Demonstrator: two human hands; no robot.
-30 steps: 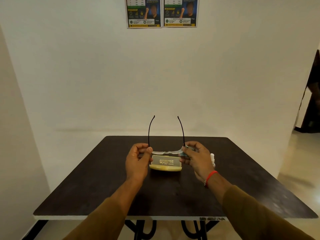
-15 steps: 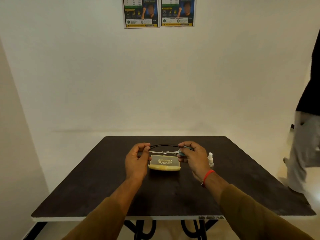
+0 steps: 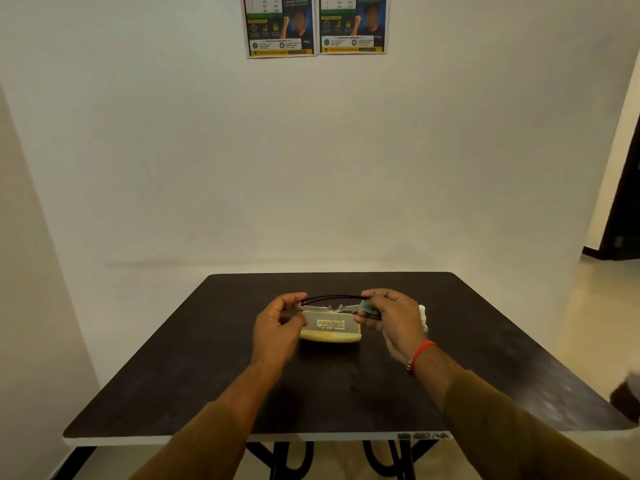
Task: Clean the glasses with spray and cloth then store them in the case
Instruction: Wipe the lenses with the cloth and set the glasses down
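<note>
The glasses (image 3: 331, 304), clear-rimmed with thin black temples folded flat, hang just above the case. My left hand (image 3: 277, 327) pinches their left end. My right hand (image 3: 391, 320) grips the right end together with a pale blue cloth (image 3: 367, 306) pressed against the frame. The yellow case (image 3: 330, 328) lies closed on the dark table (image 3: 346, 386), its printed lid facing up, right below the glasses. A small white spray bottle (image 3: 423, 317) stands behind my right hand, mostly hidden by it.
The table stands against a white wall with two posters (image 3: 315, 26) high up. A doorway opens at the far right (image 3: 623, 209). A dark blurred shape (image 3: 627, 396) shows at the right edge near the table corner.
The temples stood upright and unfolded a second ago; now they are folded flat across the frame. A person walked past on the right and has left the view.
</note>
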